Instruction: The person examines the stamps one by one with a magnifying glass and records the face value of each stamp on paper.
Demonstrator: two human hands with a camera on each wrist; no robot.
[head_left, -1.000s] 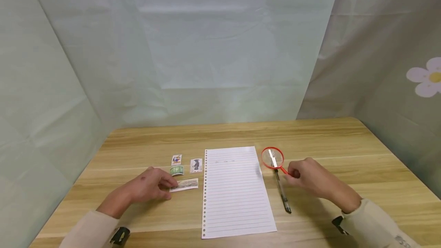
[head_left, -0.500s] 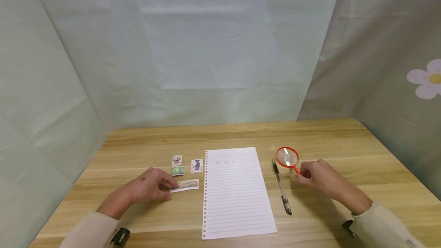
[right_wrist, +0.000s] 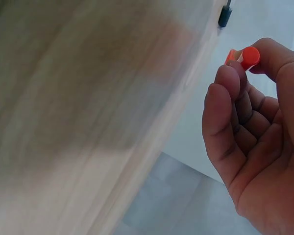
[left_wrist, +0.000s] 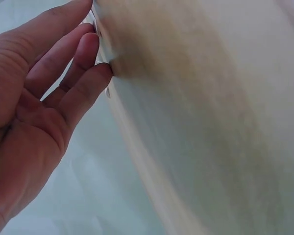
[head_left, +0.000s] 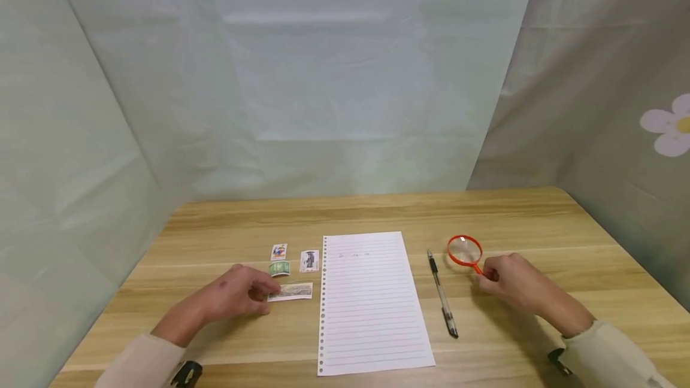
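Item one: red magnifying glass (head_left: 464, 251), right of centre in the head view, lens lying low over the counter (head_left: 539, 226). Our right hand (head_left: 509, 283) pinches its handle end between thumb and curled fingers; the right wrist view shows the orange handle tip (right_wrist: 248, 57) caught at the fingertips (right_wrist: 225, 81). Against the picture from a second ago the glass has travelled rightward: its handle then crossed the upper end of the pen, and it now sits just right of the pen, apart from it. We judge the lens is being drawn aside or set down there, off the sheet's side.

Item two: black pen (head_left: 443, 295), lying lengthwise between paper and magnifier, position unchanged.

Item three: lined loose-leaf sheet (head_left: 372, 301), centre of the frame, punched edge to the left, faint writing on its top line, too small to read.

Item four: long landscape stamp (head_left: 291, 291), left of the sheet. Our left hand (head_left: 234, 295) rests on the counter with fingertips touching the stamp's left end, fingers relaxed rather than closed round it; unmoved across the three head pictures.

Item five: three smaller stamps above it, one green (head_left: 279, 268), one with a dark figure (head_left: 309, 260), one colourful (head_left: 278, 251), all apart from one another.

Left wrist view is blurred; only loosely extended fingers show.
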